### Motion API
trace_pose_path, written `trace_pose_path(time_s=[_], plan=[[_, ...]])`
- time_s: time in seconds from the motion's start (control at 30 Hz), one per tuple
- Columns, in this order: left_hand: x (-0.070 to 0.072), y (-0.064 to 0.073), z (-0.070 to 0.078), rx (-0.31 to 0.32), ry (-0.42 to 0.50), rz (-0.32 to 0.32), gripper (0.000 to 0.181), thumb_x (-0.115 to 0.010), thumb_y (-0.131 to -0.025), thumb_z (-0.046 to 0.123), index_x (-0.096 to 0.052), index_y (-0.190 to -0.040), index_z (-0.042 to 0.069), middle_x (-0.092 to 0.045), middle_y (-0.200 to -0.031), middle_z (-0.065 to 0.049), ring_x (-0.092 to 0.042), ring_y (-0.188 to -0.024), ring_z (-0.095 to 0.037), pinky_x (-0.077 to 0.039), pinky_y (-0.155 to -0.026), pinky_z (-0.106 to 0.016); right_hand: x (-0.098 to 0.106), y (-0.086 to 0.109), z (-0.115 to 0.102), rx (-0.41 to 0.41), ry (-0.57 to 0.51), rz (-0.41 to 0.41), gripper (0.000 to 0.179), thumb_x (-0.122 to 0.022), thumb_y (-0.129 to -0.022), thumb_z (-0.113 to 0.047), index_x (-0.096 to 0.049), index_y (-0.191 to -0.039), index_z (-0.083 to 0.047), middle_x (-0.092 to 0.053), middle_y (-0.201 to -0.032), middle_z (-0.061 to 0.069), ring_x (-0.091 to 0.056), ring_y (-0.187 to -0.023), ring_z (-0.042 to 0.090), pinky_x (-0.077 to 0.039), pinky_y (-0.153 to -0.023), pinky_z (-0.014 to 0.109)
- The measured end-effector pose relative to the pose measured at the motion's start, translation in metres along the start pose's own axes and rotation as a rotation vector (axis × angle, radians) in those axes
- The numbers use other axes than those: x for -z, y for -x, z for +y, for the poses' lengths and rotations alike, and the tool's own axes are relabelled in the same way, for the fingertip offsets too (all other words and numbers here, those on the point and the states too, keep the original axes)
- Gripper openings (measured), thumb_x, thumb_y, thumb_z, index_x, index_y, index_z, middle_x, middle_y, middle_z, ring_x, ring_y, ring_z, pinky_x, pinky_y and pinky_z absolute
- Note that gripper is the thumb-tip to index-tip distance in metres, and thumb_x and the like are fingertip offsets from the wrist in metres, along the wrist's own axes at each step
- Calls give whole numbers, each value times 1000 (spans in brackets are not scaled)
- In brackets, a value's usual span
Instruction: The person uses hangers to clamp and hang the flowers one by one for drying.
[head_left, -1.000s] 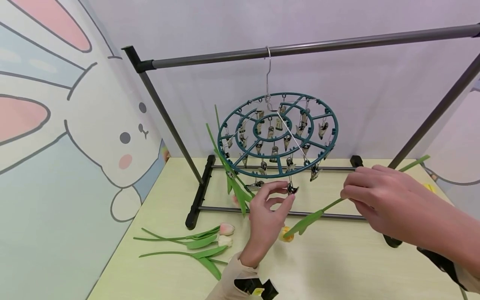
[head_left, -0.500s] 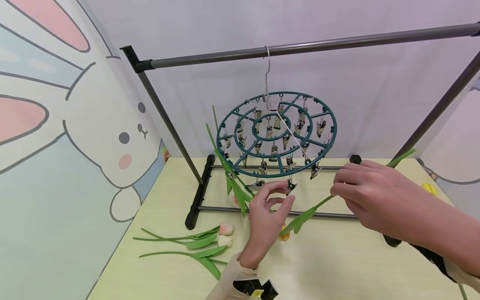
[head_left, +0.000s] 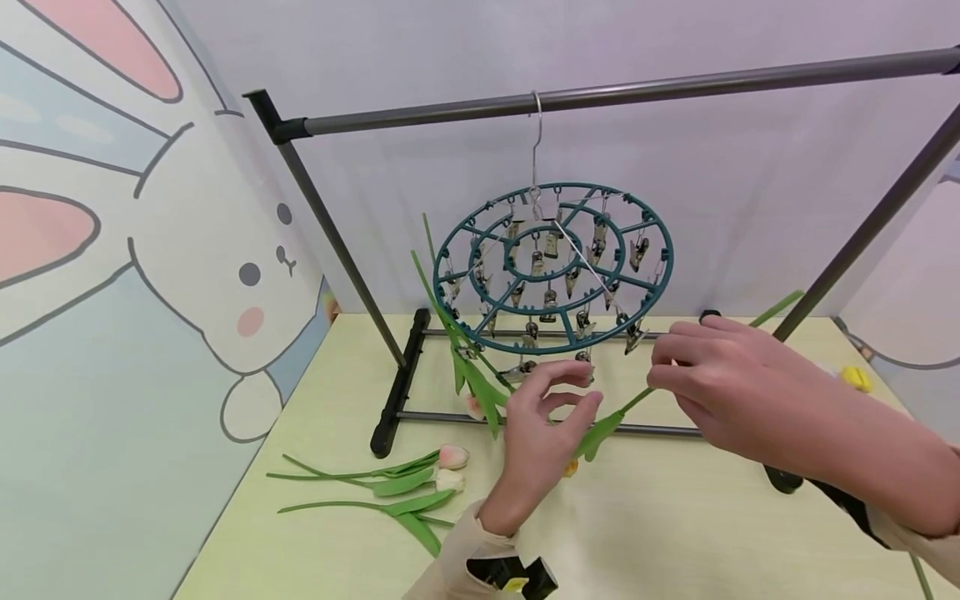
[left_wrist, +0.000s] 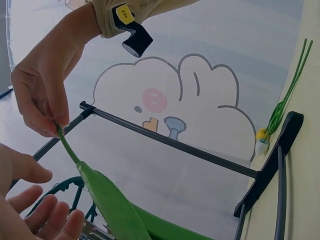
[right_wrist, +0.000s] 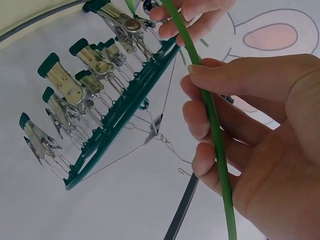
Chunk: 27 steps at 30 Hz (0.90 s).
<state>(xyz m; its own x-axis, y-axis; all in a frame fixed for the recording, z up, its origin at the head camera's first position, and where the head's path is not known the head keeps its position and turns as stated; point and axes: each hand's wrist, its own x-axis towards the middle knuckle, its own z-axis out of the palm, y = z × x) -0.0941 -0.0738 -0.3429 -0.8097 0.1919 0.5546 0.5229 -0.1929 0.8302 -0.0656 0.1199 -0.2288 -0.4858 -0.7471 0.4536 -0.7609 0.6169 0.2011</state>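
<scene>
My right hand (head_left: pixel 720 387) pinches the green stem (right_wrist: pixel 210 115) of an artificial tulip between thumb and fingers. Its leaf (head_left: pixel 600 433) slants down to the left, and a bit of orange-yellow bloom (head_left: pixel 571 468) shows beside my left wrist. My left hand (head_left: pixel 543 425) is raised below the round green clip hanger (head_left: pixel 566 342), thumb and index finger curved and apart. A metal clip (head_left: pixel 584 357) hangs behind its index fingertip; whether they touch I cannot tell. In the left wrist view the left fingers (left_wrist: pixel 42 215) are spread beside the tulip leaf (left_wrist: pixel 107 200).
The hanger hooks over the dark rack bar (head_left: pixel 420 115), with several clips below. Another tulip (head_left: pixel 483 396) hangs upside down at its left. Several tulips (head_left: pixel 405 483) lie on the table's left, and a yellow one (head_left: pixel 857 379) lies at the right. Rack feet (head_left: pixel 386 429) stand on the table.
My right hand has moved left with the tulip, bringing it closer to my left hand. The clip between my left thumb and index finger now hangs behind the fingertip. The hanger has turned slightly.
</scene>
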Motion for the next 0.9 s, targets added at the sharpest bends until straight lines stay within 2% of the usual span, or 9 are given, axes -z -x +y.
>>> trace_pose_path(time_s=[0.03,0.07,0.1,0.13,0.3,0.53,0.73,0.9], plan=[[-1,-1,1,2,0,-8,28,-67,-87,4,-61,-113,1,-60,-109,-15,-58,-100,-28,-55,-81,-36,0,-1,0,5,1,-8,14,-71,-70,-2,-69,-75,-15,-58,-78,-4,-52,-71,13,-45,-57,31],[-1,-1,1,6,1,-15,28,-67,-87,4,-61,-113,1,-60,-110,-15,-58,-100,-28,-55,-82,-36,-1,-2,0,6,4,-13,16,-74,-67,-2,-69,-75,-15,-57,-78,-4,-51,-71,13,-45,-57,31],[-2,-2,2,8,2,-22,27,-67,-87,4,-61,-113,1,-60,-110,-15,-58,-100,-28,-55,-82,-35,-1,-3,0,11,5,-17,26,-78,-57,1,-69,-74,-15,-57,-78,-4,-51,-71,13,-45,-57,31],[-2,-2,3,10,5,-28,28,-67,-87,3,-61,-113,1,-60,-110,-15,-58,-101,-28,-54,-82,-35,-1,-4,0,16,6,-18,27,-79,-55,2,-68,-74,-15,-57,-78,-4,-52,-70,13,-45,-57,31],[-5,-4,8,10,4,-73,28,-68,-86,2,-61,-113,2,-61,-111,-13,-60,-98,-28,-54,-83,-34,-1,-8,-2,49,16,1,26,-81,-55,2,-68,-72,-12,-59,-79,0,-55,-72,16,-46,-57,32],[-9,-7,11,-45,-12,-133,29,-67,-84,-3,-61,-112,0,-62,-108,-16,-61,-94,-30,-55,-81,-34,-1,-16,-7,76,56,-34,29,-88,-54,-4,-70,-76,-9,-57,-77,1,-54,-72,18,-44,-57,32],[-8,-6,12,-81,-63,-138,23,-68,-84,-3,-64,-107,1,-65,-100,-14,-64,-87,-24,-56,-78,-29,0,-22,-13,71,72,-60,33,-88,-56,-4,-72,-84,-7,-57,-77,2,-56,-73,18,-45,-61,33],[-2,-5,12,-81,-54,-137,22,-68,-84,-1,-65,-106,2,-65,-99,-12,-64,-86,-21,-56,-77,-30,1,-27,-20,56,55,-9,36,-88,-55,-1,-70,-85,-7,-60,-81,3,-58,-77,20,-50,-67,36]])
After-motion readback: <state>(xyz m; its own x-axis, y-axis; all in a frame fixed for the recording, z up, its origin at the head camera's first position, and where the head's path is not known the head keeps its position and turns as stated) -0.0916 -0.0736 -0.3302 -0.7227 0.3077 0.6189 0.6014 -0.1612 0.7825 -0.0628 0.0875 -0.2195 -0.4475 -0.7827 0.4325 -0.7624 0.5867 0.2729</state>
